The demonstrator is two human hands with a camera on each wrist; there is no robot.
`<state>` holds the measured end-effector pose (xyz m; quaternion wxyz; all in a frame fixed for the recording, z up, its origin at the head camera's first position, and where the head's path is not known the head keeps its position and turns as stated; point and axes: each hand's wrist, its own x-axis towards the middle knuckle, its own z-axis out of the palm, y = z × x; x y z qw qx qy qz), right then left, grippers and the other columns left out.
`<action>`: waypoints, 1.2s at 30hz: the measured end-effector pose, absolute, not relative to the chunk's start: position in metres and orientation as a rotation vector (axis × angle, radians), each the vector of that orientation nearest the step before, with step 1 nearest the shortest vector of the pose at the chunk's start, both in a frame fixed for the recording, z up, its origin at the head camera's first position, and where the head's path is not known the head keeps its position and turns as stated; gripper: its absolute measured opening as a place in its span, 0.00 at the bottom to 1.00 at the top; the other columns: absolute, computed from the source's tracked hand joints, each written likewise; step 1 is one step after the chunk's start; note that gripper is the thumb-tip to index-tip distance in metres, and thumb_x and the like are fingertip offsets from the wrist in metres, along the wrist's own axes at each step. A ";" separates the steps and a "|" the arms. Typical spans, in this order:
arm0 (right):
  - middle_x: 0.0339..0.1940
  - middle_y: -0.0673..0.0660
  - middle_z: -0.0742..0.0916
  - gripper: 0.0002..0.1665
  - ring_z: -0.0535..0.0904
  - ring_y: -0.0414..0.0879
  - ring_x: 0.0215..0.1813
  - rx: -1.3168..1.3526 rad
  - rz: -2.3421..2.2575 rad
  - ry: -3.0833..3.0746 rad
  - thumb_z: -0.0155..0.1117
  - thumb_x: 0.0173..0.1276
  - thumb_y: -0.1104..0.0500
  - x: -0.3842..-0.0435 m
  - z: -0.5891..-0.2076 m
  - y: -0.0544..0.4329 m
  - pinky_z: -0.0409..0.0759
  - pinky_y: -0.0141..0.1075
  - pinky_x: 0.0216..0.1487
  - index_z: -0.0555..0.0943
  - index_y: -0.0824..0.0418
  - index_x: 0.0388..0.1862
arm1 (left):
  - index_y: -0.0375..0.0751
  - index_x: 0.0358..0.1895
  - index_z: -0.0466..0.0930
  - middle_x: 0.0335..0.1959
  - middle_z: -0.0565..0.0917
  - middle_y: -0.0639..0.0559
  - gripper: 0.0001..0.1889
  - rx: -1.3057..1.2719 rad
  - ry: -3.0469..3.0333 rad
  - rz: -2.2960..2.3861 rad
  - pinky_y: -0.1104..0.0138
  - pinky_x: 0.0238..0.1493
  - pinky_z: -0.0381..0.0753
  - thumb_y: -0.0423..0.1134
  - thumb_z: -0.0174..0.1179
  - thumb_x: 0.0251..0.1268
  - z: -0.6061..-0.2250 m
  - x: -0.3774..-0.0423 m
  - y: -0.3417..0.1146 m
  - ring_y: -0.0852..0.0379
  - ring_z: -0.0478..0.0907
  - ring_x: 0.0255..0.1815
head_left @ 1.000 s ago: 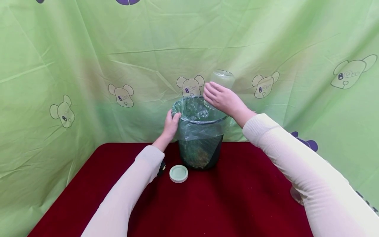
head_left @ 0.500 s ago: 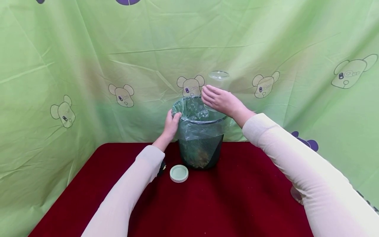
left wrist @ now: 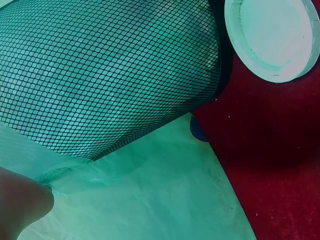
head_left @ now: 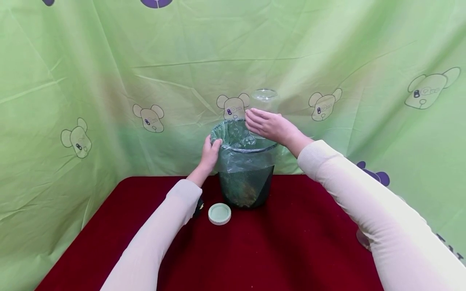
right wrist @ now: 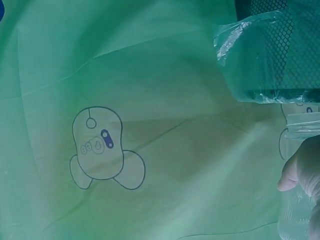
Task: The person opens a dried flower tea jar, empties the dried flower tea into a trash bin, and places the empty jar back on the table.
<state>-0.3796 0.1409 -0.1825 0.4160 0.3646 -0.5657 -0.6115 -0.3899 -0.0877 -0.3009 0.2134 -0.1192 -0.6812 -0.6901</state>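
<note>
A clear jar (head_left: pixel 265 98) is upside down, its mouth low over the back right of a black mesh wastebasket (head_left: pixel 244 188). My right hand (head_left: pixel 270 125) holds the jar by its side; in the right wrist view the thumb (right wrist: pixel 289 179) lies against the glass (right wrist: pixel 295 220) near the threaded neck. My left hand (head_left: pixel 210 153) grips the basket's left rim, thumb on top, over the folded plastic liner (head_left: pixel 240 161). The jar's white lid (head_left: pixel 219 213) lies on the red tablecloth in front of the basket, and shows large in the left wrist view.
The red-covered table (head_left: pixel 276 250) ends against a green curtain (head_left: pixel 196 48) with printed bear heads. A small dark object (head_left: pixel 199 205) is partly hidden by the left sleeve. Under the right forearm, part of a clear container (head_left: pixel 363 240) shows.
The jar has swung slightly left and down, and its tilt has lessened. Its whitish look has turned clear. My right hand has shifted with it; the left hand stays on the rim.
</note>
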 end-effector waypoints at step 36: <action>0.70 0.60 0.70 0.33 0.59 0.54 0.73 0.954 -1.464 -1.470 0.57 0.67 0.64 -0.375 -0.181 0.142 0.43 0.46 0.74 0.65 0.58 0.71 | 0.25 0.66 0.61 0.61 0.69 0.31 0.29 -0.340 -1.887 -1.925 0.57 0.65 0.63 0.38 0.51 0.65 -0.301 -0.388 -0.089 0.43 0.67 0.60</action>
